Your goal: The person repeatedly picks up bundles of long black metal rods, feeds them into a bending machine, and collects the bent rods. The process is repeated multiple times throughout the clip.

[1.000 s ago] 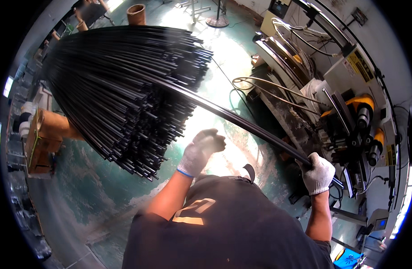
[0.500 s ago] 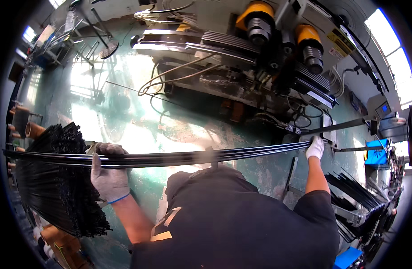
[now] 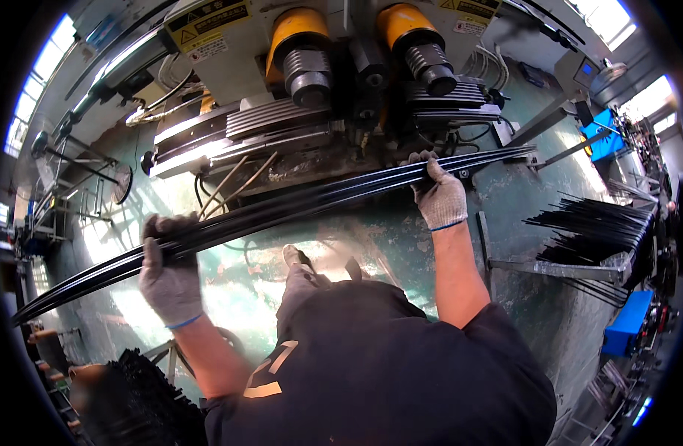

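Across the view runs a bundle of long, thin black rods [image 3: 304, 203], rising from the lower left to the upper right and held in front of my body. My left hand [image 3: 170, 271], in a grey knit glove, is closed round the bundle left of its middle. Toward its right part my right hand [image 3: 437, 195], in a pale glove, grips it too, thumb on the near side. The rods lie close together, their ends spreading slightly at the right. Just beyond the bundle stands a machine with two yellow-and-steel cylinders [image 3: 309, 74].
At the right, a metal rack [image 3: 557, 269] carries several black rods [image 3: 590, 230]. Another dark bundle [image 3: 133, 401] stands at the lower left. A blue box [image 3: 628, 321] lies low on the right. Metal rails [image 3: 208, 145] jut leftward from the machine, and a round-based stand [image 3: 121, 183] is far left.
My body has turned left, and the machine now sits straight ahead. My right hand has shifted from near the rods' right end inward along them. The bundle now slants.
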Motion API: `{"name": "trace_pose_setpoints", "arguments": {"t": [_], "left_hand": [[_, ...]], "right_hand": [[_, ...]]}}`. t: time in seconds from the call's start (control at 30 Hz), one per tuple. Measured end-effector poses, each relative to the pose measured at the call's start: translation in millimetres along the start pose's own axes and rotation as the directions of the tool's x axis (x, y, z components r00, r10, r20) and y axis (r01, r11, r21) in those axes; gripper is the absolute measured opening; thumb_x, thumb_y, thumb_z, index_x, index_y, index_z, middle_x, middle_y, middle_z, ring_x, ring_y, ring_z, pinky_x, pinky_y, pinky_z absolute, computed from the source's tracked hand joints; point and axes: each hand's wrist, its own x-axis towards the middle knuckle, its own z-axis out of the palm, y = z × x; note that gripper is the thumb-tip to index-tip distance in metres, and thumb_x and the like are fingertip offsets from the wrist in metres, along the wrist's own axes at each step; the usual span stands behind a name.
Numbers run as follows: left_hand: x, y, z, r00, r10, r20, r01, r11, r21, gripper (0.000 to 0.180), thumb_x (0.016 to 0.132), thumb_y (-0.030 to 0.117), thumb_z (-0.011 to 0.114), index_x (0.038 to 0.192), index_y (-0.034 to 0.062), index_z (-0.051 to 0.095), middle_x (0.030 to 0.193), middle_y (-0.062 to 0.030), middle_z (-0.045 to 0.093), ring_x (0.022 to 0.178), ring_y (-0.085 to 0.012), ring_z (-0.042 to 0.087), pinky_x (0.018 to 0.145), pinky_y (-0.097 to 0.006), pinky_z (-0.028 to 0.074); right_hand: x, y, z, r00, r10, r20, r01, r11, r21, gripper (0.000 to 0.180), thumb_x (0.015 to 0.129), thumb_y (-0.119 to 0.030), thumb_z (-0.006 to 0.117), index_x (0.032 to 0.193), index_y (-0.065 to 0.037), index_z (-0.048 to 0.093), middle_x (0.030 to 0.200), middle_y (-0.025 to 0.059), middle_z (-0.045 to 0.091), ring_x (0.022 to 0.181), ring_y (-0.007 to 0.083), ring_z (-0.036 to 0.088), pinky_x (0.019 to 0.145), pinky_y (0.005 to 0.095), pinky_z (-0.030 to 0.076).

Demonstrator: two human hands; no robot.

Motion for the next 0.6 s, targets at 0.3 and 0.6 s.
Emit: {"name": "trace_pose_setpoints", "arguments": {"t": [0.3, 0.6], "left_hand": [[134, 92, -146, 0.999, 0.042, -0.007, -0.041, 0.993, 0.107, 0.028, 0.103, 0.012, 0.068, 0.126, -0.0033, 0.065, 0.115, -0.0148, 0.069, 0.118, -0.0315, 0.063, 0.121, -0.051, 0.043], [235, 24, -206, 0.898, -0.218, -0.382, 0.243, 0.970, 0.019, 0.019, 0.099, 0.011, 0.077, 0.110, -0.0026, 0.072, 0.108, -0.0162, 0.077, 0.104, -0.0293, 0.073, 0.103, -0.044, 0.059]], "right_hand": [[52, 23, 63, 0.932, -0.242, -0.271, 0.223, 0.970, -0.101, 0.030, 0.103, -0.031, 0.075, 0.121, -0.008, 0.071, 0.106, 0.0083, 0.076, 0.097, 0.0275, 0.073, 0.088, 0.0442, 0.060], [95, 84, 122, 0.926, -0.352, -0.135, 0.345, 0.936, -0.070, 0.027, 0.102, -0.021, 0.069, 0.123, -0.005, 0.070, 0.109, 0.0103, 0.075, 0.094, 0.0259, 0.072, 0.085, 0.0417, 0.057]]}}
